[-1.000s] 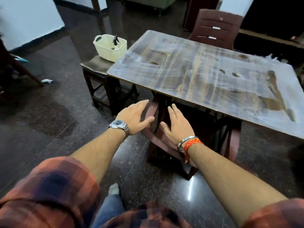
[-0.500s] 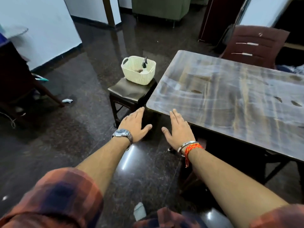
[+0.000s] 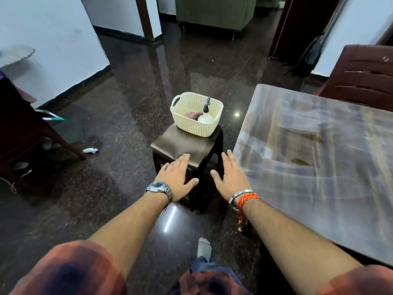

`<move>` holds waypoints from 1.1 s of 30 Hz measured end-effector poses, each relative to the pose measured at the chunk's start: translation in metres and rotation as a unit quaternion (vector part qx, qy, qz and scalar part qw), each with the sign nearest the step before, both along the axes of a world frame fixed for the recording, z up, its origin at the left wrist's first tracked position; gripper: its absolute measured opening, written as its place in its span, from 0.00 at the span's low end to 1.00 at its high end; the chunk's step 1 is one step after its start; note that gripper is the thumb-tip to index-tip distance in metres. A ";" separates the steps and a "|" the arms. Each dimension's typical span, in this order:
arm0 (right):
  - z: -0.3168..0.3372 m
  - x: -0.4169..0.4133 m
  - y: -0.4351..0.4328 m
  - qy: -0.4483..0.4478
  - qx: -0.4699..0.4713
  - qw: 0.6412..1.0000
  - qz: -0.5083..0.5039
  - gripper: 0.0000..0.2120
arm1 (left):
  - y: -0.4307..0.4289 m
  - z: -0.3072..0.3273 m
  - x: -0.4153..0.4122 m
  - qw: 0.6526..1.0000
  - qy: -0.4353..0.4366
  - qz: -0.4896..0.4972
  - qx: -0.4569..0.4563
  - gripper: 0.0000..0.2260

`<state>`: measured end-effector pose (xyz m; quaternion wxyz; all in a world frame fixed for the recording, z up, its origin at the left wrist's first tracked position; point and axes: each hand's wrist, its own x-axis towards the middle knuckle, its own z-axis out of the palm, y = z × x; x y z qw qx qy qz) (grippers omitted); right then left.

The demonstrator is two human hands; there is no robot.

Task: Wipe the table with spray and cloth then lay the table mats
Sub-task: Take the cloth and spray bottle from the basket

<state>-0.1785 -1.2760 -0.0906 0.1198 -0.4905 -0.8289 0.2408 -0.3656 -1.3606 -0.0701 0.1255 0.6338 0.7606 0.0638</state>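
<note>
- I see my left hand (image 3: 177,179) stretched out palm down with fingers spread — its grip is wide open and has hold of nothing; a metal watch (image 3: 158,188) sits on that wrist.
- My right hand (image 3: 230,177) is likewise flat and splayed, grip open and empty, with a steel bangle (image 3: 240,195) and an orange thread (image 3: 247,199) at the wrist.
- Both hands hover above the near end of a small dark stool (image 3: 187,145).
- On the far end of that stool stands a cream basket (image 3: 196,124); inside it a white spray bottle (image 3: 205,116) stands upright, with a reddish cloth (image 3: 192,115) bunched beside it.
- The table (image 3: 319,167) lies to my right, just beside the stool — its glossy wood-grain top looks streaked.
- A brown chair (image 3: 365,77) stands at the table's far side.
</note>
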 end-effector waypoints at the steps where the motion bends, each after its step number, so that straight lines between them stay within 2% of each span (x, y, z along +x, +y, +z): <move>1: -0.001 -0.014 0.017 0.006 -0.010 1.000 -0.006 0.34 | 0.014 0.002 -0.016 1.000 0.012 -0.009 -0.006 0.38; 5: 0.002 -0.065 0.078 0.016 -0.034 0.999 -0.022 0.35 | 0.073 0.009 -0.076 0.998 0.053 -0.018 -0.028 0.38; 9: 0.001 -0.102 0.131 0.032 -0.060 0.996 -0.062 0.33 | 0.134 -0.005 -0.113 0.998 0.027 0.012 -0.050 0.36; 14: -0.018 -0.145 0.194 0.040 -0.079 0.990 -0.110 0.32 | 0.214 -0.039 -0.145 0.992 0.025 -0.059 -0.109 0.35; 24: -0.048 -0.226 0.314 0.006 -0.140 0.968 -0.207 0.36 | 0.387 -0.090 -0.218 0.979 0.025 -0.143 -0.145 0.29; 29: -0.076 -0.250 0.352 0.002 -0.185 0.956 -0.226 0.38 | 0.440 -0.130 -0.228 0.964 0.026 -0.170 -0.201 0.27; 33: -0.102 -0.260 0.372 0.002 -0.223 0.944 -0.243 0.38 | 0.469 -0.153 -0.228 0.948 0.016 -0.148 -0.281 0.26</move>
